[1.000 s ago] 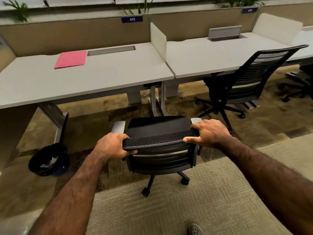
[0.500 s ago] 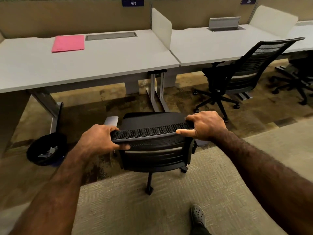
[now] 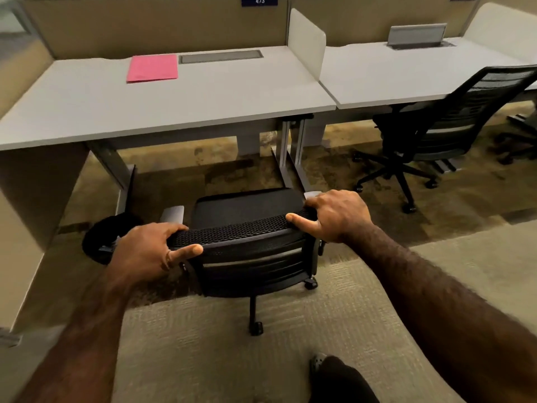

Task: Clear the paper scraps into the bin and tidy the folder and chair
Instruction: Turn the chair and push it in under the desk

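Near the middle of the view, both hands clamp the top edge of the chair [image 3: 247, 245] back: left hand [image 3: 145, 251] on the left end, fingers curled over the mesh rim w/ thumb pressed along the near side, right hand [image 3: 337, 216] on the right end, same wrap, thumb stretched along the rim. Grip at both ends makes sense, since it lets the person steer a chair on casters straight w/o it swivelling. Chair sits on the carpet just short of the desk [image 3: 203, 103], seat facing the far side, front of the seat about level w/ the desk's near edge, so not yet tucked under; the gap between the desk legs looks wide enough to take it. Pink folder [image 3: 152, 67] lies flat at the far side of the desktop, just left of the grey cable hatch [image 3: 220, 57], squared to the edge, prob. already tidied. Black bin [image 3: 101, 237] stands on the floor at left by the desk leg, partly hidden behind the left hand; contents can't be made out. No scraps visible on the desktop. Another chair [image 3: 453, 117] stands at the next desk to the right, well apart. Judged step: rolling the chair in under the desk, likely the last bit.
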